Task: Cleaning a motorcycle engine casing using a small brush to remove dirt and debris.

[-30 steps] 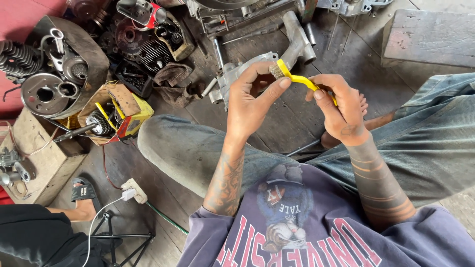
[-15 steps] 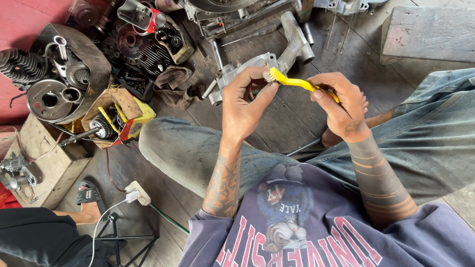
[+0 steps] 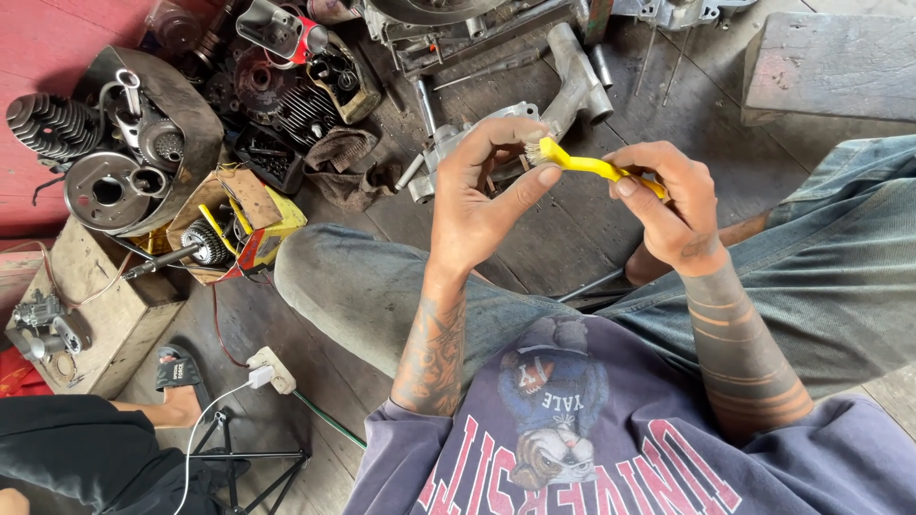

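Note:
My right hand grips the handle end of a small yellow brush. My left hand pinches the brush's bristle head between thumb and fingers. Both hands hover above my crossed legs in blue jeans. Just beyond the hands a grey metal engine casing lies on the wooden floor.
Engine parts fill the upper left: a finned cylinder, a round cover, a yellow box of gears. A wooden block sits top right. Another person's foot in a sandal and a white power plug lie lower left.
The view has shifted slightly. My hands stay on the yellow brush, and the left fingers have closed more tightly over the bristle end.

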